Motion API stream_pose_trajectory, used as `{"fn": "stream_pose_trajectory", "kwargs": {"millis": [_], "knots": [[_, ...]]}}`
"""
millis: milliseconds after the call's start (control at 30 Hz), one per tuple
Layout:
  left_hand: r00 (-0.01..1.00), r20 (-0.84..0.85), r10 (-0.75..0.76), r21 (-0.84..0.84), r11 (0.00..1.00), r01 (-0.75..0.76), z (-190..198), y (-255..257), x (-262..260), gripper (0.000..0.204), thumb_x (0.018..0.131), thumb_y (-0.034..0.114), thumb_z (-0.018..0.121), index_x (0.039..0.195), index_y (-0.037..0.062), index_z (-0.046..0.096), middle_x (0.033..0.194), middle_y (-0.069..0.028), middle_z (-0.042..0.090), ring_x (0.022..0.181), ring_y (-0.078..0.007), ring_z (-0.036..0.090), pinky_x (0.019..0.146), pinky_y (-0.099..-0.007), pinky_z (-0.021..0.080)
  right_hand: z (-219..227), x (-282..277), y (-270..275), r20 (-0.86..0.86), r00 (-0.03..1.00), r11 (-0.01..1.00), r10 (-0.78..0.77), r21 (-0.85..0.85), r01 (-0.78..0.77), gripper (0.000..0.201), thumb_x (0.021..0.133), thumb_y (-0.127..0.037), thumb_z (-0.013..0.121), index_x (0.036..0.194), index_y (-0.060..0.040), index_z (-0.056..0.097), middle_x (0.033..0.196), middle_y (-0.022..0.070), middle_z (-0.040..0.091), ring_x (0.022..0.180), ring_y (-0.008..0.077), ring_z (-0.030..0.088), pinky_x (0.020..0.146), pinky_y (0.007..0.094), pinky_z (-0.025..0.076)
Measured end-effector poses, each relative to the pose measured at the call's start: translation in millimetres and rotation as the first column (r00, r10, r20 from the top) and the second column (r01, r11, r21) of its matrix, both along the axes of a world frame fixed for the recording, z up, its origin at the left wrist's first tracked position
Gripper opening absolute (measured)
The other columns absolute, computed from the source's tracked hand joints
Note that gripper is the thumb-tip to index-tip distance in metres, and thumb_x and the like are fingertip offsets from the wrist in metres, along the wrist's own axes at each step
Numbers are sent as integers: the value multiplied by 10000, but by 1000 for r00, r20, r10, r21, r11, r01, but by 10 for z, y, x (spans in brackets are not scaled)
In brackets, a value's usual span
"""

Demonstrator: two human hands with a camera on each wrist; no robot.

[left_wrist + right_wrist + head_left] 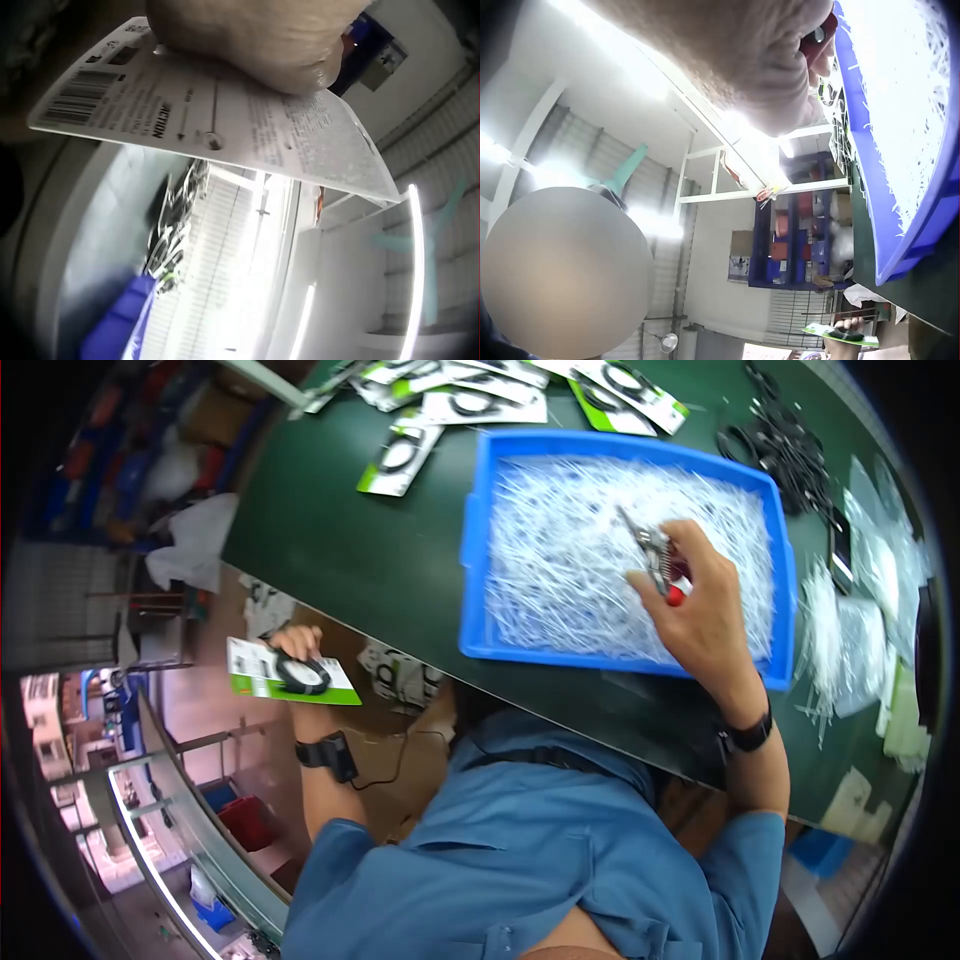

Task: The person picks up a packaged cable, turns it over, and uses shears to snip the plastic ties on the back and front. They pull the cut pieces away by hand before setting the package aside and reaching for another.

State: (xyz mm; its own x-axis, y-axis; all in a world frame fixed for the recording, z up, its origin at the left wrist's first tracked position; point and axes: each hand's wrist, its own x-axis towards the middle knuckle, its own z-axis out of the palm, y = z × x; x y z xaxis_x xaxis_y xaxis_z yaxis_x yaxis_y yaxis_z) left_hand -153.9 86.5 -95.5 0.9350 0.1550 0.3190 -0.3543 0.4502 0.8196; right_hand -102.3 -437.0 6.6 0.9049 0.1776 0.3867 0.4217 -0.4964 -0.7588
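Off the table's left edge, my left hand [297, 641] grips a white and green card [250, 663] with a coiled black cable [303, 676] on its front. The left wrist view shows the printed back of this card [187, 112], barcode included. My right hand [705, 610] holds red-handled spring cutters [650, 545], blades pointing away from me, above a blue tray [475, 560]. Thin white plastic strips [570, 550], like cable ties, fill the tray. In the right wrist view the red handle [817, 43] shows beside the palm.
More carded cables [480, 405] lie along the far side of the green table [310, 530]. A heap of black cables [790, 455] sits at the far right. Beside the tray are loose white strips [820, 630], clear plastic bags [862, 660] and a phone [841, 550].
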Motion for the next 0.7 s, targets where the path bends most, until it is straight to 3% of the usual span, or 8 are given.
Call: {"fn": "stream_pose_trajectory", "kwargs": {"millis": [33,67,100,167,333,467,600,700], "knots": [[988,-21,150,96,984,-147,-72,258,-149,611,1131,516,318,669,149,475,623,-22,494,644,-174,420,720,-343,411,13,14,5,-18,999,998,-50,-33,49,323,847,-70,786,1093,2,590,839,87,637,708,161,588,685,330,489],[986,5,165,113,980,-164,-19,363,-239,611,1131,516,318,669,149,475,623,-22,494,644,-174,420,720,-343,411,19,26,5,-40,994,993,-103,-70,100,321,850,-79,783,1093,5,591,833,85,625,684,164,562,671,334,476],[877,-119,466,185,878,-442,6,439,-329,577,1126,505,351,708,133,489,644,-27,496,662,-173,444,745,-348,437,25,35,3,-24,996,995,-91,-52,89,321,850,-79,783,1093,5,591,833,85,625,684,164,562,671,334,476],[370,-279,886,391,457,-799,68,500,-408,515,1116,481,417,784,100,517,685,-38,498,699,-171,492,794,-357,489,37,44,-14,-35,994,993,-101,-69,98,307,860,-101,779,1081,6,593,817,75,607,673,156,526,655,326,453],[436,-206,876,315,481,-818,260,472,-30,469,1103,436,469,784,93,498,747,-33,533,732,-163,544,754,-314,495,68,33,-9,-159,986,998,-55,-22,53,339,870,-141,776,1131,10,621,802,69,582,686,137,496,650,306,424],[738,22,674,473,644,-602,437,-57,736,275,1070,260,583,876,66,602,803,-27,596,751,-140,578,728,-304,515,186,-19,-6,-321,947,1000,-9,-25,1,473,875,-171,769,1283,20,625,798,77,584,697,135,494,655,310,420],[828,314,465,864,222,-452,774,-903,1359,169,994,174,670,1021,7,665,888,-81,634,775,-206,620,755,-339,543,272,-23,-60,-346,938,993,25,-101,-63,626,877,-208,767,1421,30,570,836,118,592,717,184,514,699,325,443],[875,317,367,923,94,-373,719,-1232,1826,278,934,246,750,1070,14,676,975,-124,670,888,-270,642,827,-390,539,269,-63,-78,-290,957,990,28,-122,-66,657,875,-236,788,1417,57,560,877,143,595,787,258,571,754,373,476]]}}
